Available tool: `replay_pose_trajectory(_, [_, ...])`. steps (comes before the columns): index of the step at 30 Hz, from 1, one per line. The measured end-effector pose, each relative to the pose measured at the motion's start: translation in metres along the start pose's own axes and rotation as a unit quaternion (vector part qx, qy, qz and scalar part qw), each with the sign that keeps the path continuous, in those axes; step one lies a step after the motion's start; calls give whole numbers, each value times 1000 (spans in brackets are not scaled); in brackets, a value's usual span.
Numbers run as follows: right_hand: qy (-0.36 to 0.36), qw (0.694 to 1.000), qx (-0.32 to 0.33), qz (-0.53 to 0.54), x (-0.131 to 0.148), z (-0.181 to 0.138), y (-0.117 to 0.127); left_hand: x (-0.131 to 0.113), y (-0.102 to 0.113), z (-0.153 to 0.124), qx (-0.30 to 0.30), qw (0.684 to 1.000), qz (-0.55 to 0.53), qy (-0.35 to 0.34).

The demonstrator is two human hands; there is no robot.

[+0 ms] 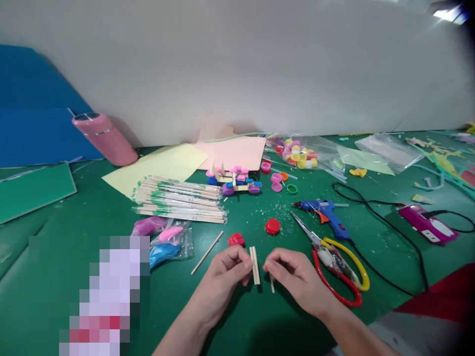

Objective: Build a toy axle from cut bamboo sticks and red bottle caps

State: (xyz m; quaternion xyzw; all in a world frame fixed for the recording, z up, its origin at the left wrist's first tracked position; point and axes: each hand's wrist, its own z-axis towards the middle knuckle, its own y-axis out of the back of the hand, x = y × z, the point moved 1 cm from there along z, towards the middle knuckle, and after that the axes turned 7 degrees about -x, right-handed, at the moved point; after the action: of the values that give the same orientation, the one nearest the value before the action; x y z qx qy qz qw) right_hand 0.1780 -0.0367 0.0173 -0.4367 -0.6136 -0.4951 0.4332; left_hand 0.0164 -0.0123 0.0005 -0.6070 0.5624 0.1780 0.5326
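Note:
My left hand (226, 274) is closed in a pinch on two short wooden stick pieces (254, 264) held side by side and upright over the green table (267, 321). My right hand (293, 279) is closed too, pinching another short stick piece (272, 283) just to the right of them. The two hands are a few centimetres apart. A red bottle cap (272, 226) and a second red cap (236, 240) lie just beyond my fingers. A loose long stick (207, 252) lies on the table to the left of my left hand.
Red-and-yellow scissors (336, 259) and a blue glue gun (326, 212) with its black cord lie to the right. Wrapped chopsticks (181, 200), a small cap-and-stick model (235, 180), a bag of coloured caps (297, 153), paper sheets and a pink bottle (104, 138) sit further back.

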Motion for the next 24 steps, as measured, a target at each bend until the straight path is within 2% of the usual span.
replay_pose_trajectory(7, [-55, 994, 63, 77, 2, -3, -11, -3, -2, -1, -14, 1000, 19, -6])
replay_pose_trajectory(14, [-76, 992, 51, 90, 4, 0, -19, -2, -1, -2, -31, 996, 73, -34])
replay_pose_trajectory(24, [-74, 995, 44, 43, 3, -1, -19, -1, -2, -1, -45, 991, 115, -54])
